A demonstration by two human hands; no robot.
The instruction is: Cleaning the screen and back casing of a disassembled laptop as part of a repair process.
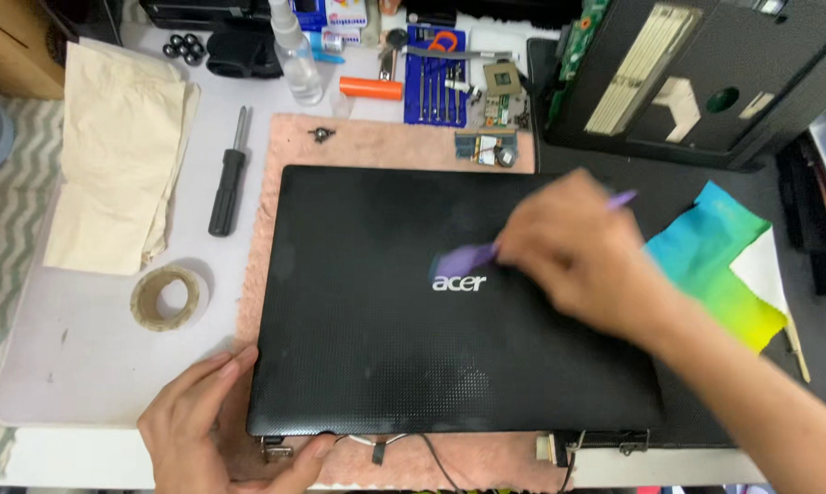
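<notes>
Along the far left of the counter, a folded cream cloth is lying flat, with a black screwdriver just beside it, its shaft pointing away from the person, and a tape roll sitting nearer. Bare counter is showing below the roll. The left hand is resting at the near left corner of the black laptop lid, fingers spread and loosely curled, pressing on that corner rather than gripping anything. The lid is lying face up on a pinkish mat, its long axis running left to right, its hinges and loose cables hanging at the near edge; a silver logo is sitting near its middle. Behind the mat, a clear spray bottle, an orange cylinder, a blue tray of tools and small green circuit boards are crowding the far edge. The right hand is blurred over the lid's right half, fingers closed around a purple tool whose flat end is pointing left at the logo and whose tail is sticking out to the upper right. Right of it, a blue, green and yellow cloth is lying on a dark surface, with an opened laptop base beyond.
</notes>
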